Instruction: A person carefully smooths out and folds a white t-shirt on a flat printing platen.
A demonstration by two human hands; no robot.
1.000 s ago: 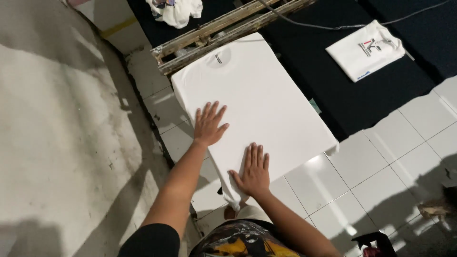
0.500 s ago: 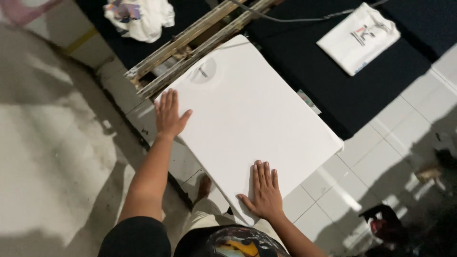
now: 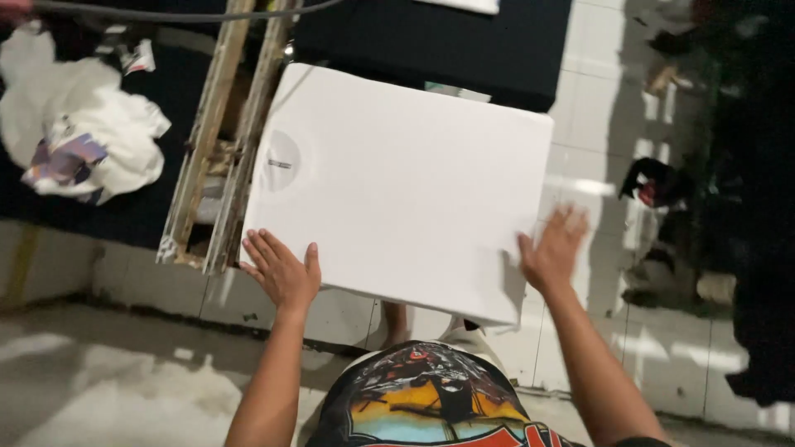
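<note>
Two bare hands press against a folded white T-shirt (image 3: 397,182) that lies flat, neck label up, over the edge of a dark cloth-covered surface (image 3: 447,50) and a white tiled floor (image 3: 613,149). The left hand (image 3: 281,269) rests open, fingers spread, on the shirt's near left corner, just beside a wooden frame (image 3: 219,141) of rough slats. The right hand (image 3: 553,248), also open with fingers splayed and slightly blurred, touches the shirt's right edge near its lower corner. Neither hand grips the fabric; both lie flat against it. The garment forms a neat rectangle, its round collar (image 3: 281,161) visible through the cloth toward the left end. A crumpled white garment with a coloured print (image 3: 83,141) lies well apart on the dark cloth at far left. The person's own printed dark shirt (image 3: 431,406) fills the bottom of the view, with a bare foot (image 3: 396,319) showing beneath the folded shirt's near edge. Grey concrete (image 3: 99,389) runs along the lower left.
</note>
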